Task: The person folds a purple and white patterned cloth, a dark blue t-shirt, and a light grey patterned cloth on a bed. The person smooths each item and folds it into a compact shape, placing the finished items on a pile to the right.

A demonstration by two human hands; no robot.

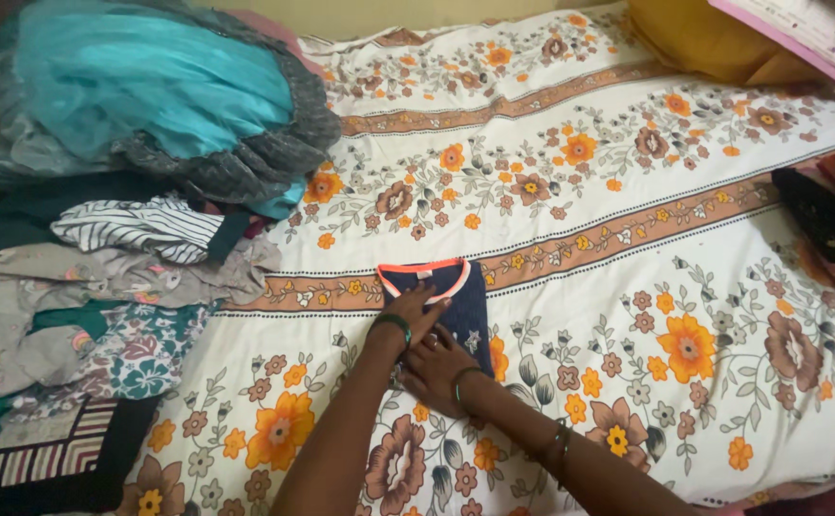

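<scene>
Off the bed's left edge my heap of unfolded clothes waits. Near the front edge of the flowered bedsheet, my left hand lies flat, fingers spread, pressing the navy top, already folded small. My right hand presses flat just below, grasping nothing.

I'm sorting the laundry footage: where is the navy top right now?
The navy top lies folded mid-frame on the floral bedsheet, under both hands, right of the clothes pile.
</scene>
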